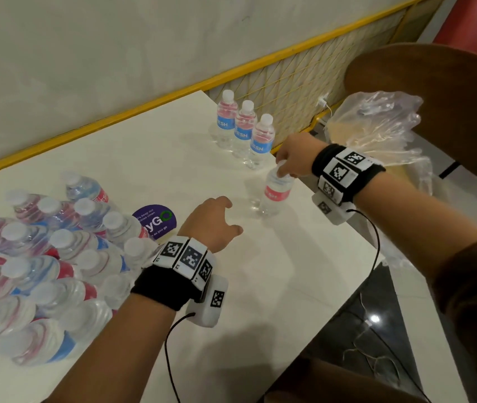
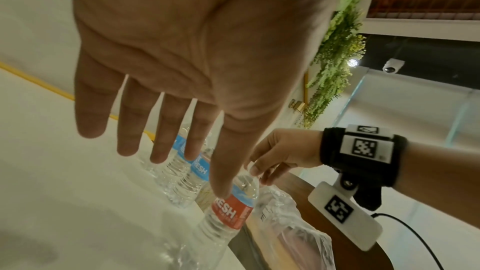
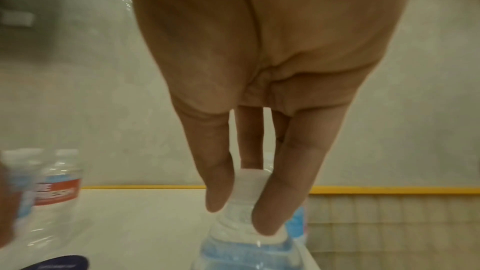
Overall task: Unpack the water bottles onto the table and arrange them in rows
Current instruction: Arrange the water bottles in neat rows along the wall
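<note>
Three clear water bottles (image 1: 243,129) with blue labels stand in a row at the far right of the white table (image 1: 275,286). My right hand (image 1: 292,161) pinches the white cap of a fourth bottle (image 1: 275,193), which stands upright near the table's right edge, in front of that row; the fingertips (image 3: 218,196) close round the cap (image 3: 249,184). My left hand (image 1: 214,222) hovers open over the table's middle, fingers spread (image 2: 130,122), holding nothing. A pile of bottles (image 1: 42,257) lies at the left.
A crumpled clear plastic wrap (image 1: 376,132) sits off the table's right edge beside a brown round chair back (image 1: 435,91). A purple round sticker (image 1: 156,219) lies on the table by the pile. A yellow-framed lattice panel (image 1: 304,74) and a grey wall bound the far side.
</note>
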